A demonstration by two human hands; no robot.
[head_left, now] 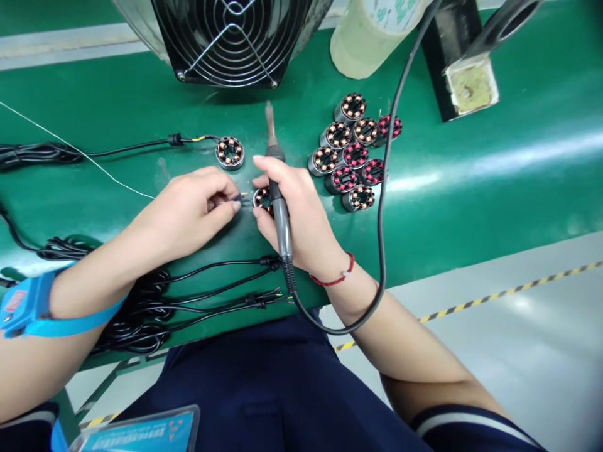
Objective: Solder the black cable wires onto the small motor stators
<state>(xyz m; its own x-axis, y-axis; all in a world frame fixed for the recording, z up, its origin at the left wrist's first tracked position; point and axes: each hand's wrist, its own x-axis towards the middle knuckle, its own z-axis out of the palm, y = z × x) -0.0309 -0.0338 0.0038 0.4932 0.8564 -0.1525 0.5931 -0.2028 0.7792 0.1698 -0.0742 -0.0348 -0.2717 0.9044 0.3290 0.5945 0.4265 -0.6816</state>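
My left hand (193, 210) pinches a cable end; its short thin wires (244, 196) poke out past the fingertips toward a small motor stator (262, 199). A thin white strand of wire runs from the left to beneath this hand. In my right hand (304, 216) lies a soldering iron (282, 229), tip pointing away from me, while thumb and fingers also close around the stator. The iron partly covers that stator's copper coils. Just beyond my left hand stands another stator (230, 153), joined to a black cable (132, 150) by yellow and dark wires.
Several stators (354, 155) with copper or red coils cluster at the right. A fan (230, 37), a tape roll (372, 37) and a soldering stand (456, 69) with a sponge are at the back. Coiled black cables (141, 314) lie front left. The iron's cord (382, 251) loops over my right forearm.
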